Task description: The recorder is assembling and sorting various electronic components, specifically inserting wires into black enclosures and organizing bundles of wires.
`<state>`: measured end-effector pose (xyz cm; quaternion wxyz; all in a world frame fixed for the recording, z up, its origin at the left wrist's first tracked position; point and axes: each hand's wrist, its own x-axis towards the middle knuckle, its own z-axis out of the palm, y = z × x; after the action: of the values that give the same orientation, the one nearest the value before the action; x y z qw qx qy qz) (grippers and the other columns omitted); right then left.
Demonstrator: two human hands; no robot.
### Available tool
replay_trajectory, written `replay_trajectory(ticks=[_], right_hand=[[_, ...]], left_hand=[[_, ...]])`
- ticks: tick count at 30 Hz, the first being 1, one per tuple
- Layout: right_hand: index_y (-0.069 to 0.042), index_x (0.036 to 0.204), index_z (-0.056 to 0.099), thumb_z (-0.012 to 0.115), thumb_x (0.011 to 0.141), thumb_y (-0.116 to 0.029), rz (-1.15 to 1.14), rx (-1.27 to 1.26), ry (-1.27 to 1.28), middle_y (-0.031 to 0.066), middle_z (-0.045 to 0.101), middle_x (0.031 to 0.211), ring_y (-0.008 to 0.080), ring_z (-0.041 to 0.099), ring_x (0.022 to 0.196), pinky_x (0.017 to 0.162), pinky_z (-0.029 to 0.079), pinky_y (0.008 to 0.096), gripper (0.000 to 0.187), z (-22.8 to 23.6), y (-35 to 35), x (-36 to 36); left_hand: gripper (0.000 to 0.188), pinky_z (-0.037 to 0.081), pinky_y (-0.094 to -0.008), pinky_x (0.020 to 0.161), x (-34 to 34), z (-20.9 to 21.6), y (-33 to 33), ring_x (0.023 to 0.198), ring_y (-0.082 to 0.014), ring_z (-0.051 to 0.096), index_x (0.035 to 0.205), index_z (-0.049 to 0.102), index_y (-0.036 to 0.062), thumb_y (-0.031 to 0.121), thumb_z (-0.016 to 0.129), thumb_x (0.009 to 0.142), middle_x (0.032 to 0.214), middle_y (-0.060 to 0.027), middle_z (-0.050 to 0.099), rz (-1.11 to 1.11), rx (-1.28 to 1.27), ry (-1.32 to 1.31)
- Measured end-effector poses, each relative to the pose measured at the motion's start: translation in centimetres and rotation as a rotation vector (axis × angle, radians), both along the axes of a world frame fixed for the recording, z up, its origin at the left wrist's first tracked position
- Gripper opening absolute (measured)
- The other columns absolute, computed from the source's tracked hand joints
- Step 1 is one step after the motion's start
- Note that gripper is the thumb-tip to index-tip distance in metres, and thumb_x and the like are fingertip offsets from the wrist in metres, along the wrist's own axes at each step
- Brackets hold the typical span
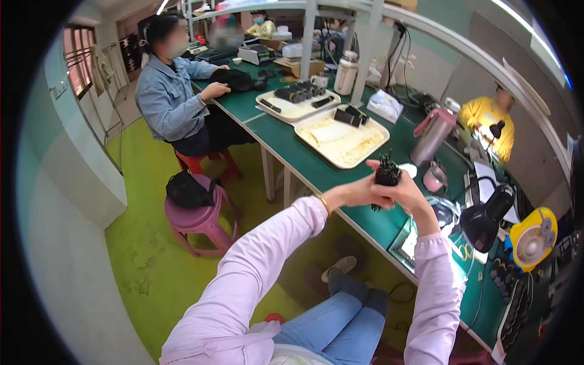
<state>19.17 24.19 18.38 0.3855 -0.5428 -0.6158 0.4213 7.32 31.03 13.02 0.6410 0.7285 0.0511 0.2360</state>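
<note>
Both my hands are closed around a bundle of thin black rods (388, 173), raised above the near edge of the green table. My left hand (359, 192) wraps it from the left and my right hand (409, 192) from the right. Loose ends stick out at the top, and a few show below my fingers. What exactly the rods are is too small to tell. Just beyond my hands lies a cream tray (331, 149) with several black cylindrical bundles (353, 115) at its far corner.
A second tray (292, 111) holds more black bundles. Right of my hands stand a steel flask (433, 137), a pink jar (434, 177), a black lamp (486, 219) and a yellow fan (530, 240). A co-worker in denim (173, 100) sits at left, near a pink stool (198, 216).
</note>
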Motion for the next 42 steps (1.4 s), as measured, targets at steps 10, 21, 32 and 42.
replay_trajectory(ticks=[10, 21, 32, 42], right_hand=[[-0.001, 0.113, 0.046, 0.071, 0.061, -0.021, -0.167, 0.200, 0.059, 0.0078, 0.051, 0.104, 0.0122, 0.048, 0.091, 0.082, 0.039, 0.0245, 0.061, -6.1, 4.3, 1.0], [0.000, 0.103, 0.054, 0.068, 0.062, -0.006, -0.170, 0.172, 0.117, 0.0083, 0.045, 0.118, 0.0142, 0.046, 0.100, 0.086, 0.036, 0.0263, 0.044, -5.9, 2.4, 0.9], [-0.001, 0.109, 0.051, 0.061, 0.071, -0.009, -0.279, 0.065, 0.174, 0.0001, 0.052, 0.086, 0.0079, 0.049, 0.076, 0.071, 0.040, 0.0207, 0.041, -4.7, 1.9, 0.5], [-0.002, 0.105, 0.052, 0.059, 0.073, -0.014, -0.442, 0.426, 0.018, 0.0031, 0.055, 0.088, 0.0131, 0.052, 0.079, 0.072, 0.042, 0.0268, 0.035, -3.4, 1.9, 1.1]], left_hand=[[0.032, 0.046, -0.0266, 0.068, 1.4, -3.9, 4.8, 0.078, -0.0098, 0.053, 0.089, 0.056, 0.0019, 0.004, 0.070, 0.059, 0.083, -0.0026, 0.058, 0.112, -0.010, 0.022], [0.044, 0.043, -0.0275, 0.076, 3.7, -5.9, 2.4, 0.083, -0.0122, 0.051, 0.096, 0.050, 0.0046, 0.001, 0.069, 0.057, 0.089, -0.0037, 0.055, 0.094, 0.005, -0.241], [0.035, 0.043, -0.0266, 0.072, 3.9, -4.8, 1.3, 0.078, -0.0116, 0.052, 0.092, 0.050, 0.0033, 0.002, 0.065, 0.060, 0.084, -0.0028, 0.056, 0.250, 0.016, -0.211], [0.031, 0.044, -0.0263, 0.065, 4.5, -4.0, 0.3, 0.074, -0.0109, 0.053, 0.091, 0.051, 0.0013, 0.005, 0.064, 0.063, 0.078, -0.0059, 0.056, 0.345, -0.035, 0.056]])
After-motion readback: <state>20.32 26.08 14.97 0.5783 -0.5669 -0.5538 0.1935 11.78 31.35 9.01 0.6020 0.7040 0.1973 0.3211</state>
